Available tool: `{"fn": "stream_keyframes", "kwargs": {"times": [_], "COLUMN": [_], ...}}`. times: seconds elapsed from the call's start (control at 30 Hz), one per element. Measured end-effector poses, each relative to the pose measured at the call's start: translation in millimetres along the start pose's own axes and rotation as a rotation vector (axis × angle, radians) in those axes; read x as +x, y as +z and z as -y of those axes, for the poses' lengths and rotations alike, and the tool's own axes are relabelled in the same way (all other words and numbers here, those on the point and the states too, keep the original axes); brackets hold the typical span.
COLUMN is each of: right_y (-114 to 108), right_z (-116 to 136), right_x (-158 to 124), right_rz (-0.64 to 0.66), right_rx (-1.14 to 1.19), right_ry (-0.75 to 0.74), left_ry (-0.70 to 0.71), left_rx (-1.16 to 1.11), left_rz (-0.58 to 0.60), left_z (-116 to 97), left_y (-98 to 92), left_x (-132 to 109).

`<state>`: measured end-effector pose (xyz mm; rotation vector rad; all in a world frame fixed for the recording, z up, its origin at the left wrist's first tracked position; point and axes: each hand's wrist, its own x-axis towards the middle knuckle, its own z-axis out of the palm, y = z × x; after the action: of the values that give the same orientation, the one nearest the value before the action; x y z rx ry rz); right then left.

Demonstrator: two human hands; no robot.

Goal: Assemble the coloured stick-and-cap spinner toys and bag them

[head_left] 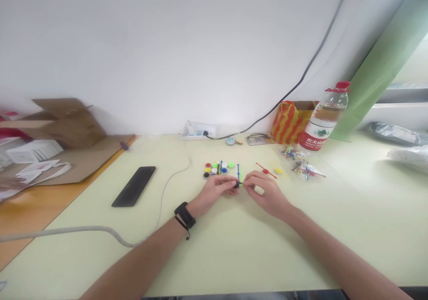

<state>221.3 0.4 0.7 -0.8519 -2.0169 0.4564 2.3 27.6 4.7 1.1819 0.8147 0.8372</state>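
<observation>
My left hand (214, 192) is closed, its thumb and fingers pinching a small black round plastic piece (236, 185). My right hand (269, 195) meets it from the right, with thumb and forefinger closed on the thin black end that sticks out of this piece. Just beyond my fingers lie small round discs in several colours, among them a red disc (207, 165) and a white disc (224, 165). A blue stick (238, 170) lies beside a green one. Past my right hand are a red stick with a round middle (266, 171) and a yellow disc (278, 171).
Clear bags of small plastic parts (306, 171) lie at the right, before a water bottle (323, 121) and a striped bag (289, 124). A black phone (134, 186), a grey cable (163, 193) and a cardboard box (72, 124) are leftward. A power strip (197, 130) stands against the wall.
</observation>
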Motion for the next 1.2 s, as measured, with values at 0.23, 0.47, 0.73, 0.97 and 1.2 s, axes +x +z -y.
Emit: {"fn": "stream_keyframes", "kwargs": {"times": [0.23,0.47,0.73,0.97,1.2], "right_y": [0.0,-0.7,-1.0,-0.7,-2.2], "right_z": [2.1,-0.6,1.4,2.6,0.9], "right_x": [1.3,2.0,2.7,2.2,4.7], "right_rz": [0.002,-0.02,-0.005,0.016,-0.007], "right_rx": [0.06,0.099,0.079,0.072,0.11], "right_ry": [0.151,0.308,0.302,0.297,0.286], "left_ry": [0.149,0.277,0.385,0.385,0.362], "left_rx": [0.109,0.217,0.42,0.472,0.325], "left_rz": [-0.042,-0.06,-0.068,-0.032,0.0], "left_z": [1.6,5.8,6.2,3.3,1.0], "left_y": [2.2,5.5,8.0,4.8,8.1], "left_x": [0.3,-0.9,-4.6,-4.6,-7.1]}}
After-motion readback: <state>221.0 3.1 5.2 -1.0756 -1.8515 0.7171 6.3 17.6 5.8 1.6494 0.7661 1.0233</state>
